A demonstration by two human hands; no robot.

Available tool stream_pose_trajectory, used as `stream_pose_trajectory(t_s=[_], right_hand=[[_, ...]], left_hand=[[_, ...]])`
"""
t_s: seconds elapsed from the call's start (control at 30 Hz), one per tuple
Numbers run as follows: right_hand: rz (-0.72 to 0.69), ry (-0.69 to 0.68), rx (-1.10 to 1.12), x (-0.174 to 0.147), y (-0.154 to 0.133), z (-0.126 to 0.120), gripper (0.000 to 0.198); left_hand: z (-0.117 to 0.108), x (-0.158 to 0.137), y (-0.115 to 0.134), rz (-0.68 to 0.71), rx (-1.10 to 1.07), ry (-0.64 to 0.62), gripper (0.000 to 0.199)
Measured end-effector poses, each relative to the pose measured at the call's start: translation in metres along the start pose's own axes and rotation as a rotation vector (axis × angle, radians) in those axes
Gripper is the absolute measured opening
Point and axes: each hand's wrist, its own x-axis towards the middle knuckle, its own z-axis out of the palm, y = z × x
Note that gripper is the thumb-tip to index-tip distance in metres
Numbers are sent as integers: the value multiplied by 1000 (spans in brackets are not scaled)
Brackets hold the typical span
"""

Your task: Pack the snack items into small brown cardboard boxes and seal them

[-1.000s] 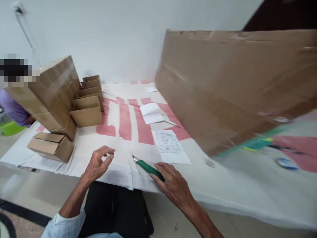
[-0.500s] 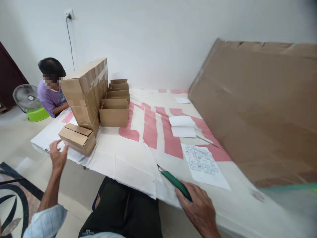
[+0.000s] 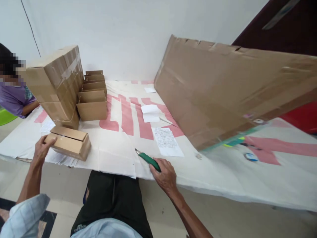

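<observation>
My left hand (image 3: 42, 148) grips the left end of a small cardboard box (image 3: 70, 142), its thumb over the top edge. The box rests at the front of the table, its top flaps folded in with a narrow gap between them. In my right hand (image 3: 164, 173) is a green utility knife (image 3: 150, 161), its blade pointing up and left above the white cloth. Right of the knife lies a sheet of paper (image 3: 168, 142) covered with small drawn marks.
Taped cartons (image 3: 55, 81) are stacked at the left, beside a row of open boxes (image 3: 92, 110). A large cardboard sheet (image 3: 223, 89) leans over the right side. Tape (image 3: 250, 157) lies near it. A person in a purple shirt (image 3: 12, 97) sits at the far left.
My left hand has closed on the small box, which sits slightly turned. My view has swung right, showing more of the table there. The knife stays in my right hand.
</observation>
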Motion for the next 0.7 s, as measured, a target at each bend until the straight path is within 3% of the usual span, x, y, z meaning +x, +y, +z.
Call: stream_pose_trajectory(t_s=[0.13,0.23,0.4,0.5,0.6,0.7], right_hand=[[-5,-9,3,2,-1,0,26],[-20,8,9,2,0,2,25],[-22,18,-10,2,2,5,23],[-29,29,-7,3,2,6,23],[-42,32,-8,3,2,5,23],[-67,39,-10,1,3,4,23]], left_hand=[[40,-58,13,91,29,-84,78],[53,-82,21,117,-11,-241,82],[57,-72,14,155,-148,-444,101],[61,-65,3,178,-197,-548,97],[65,-67,-8,179,-219,-565,93],[64,-70,-14,171,-224,-591,104]])
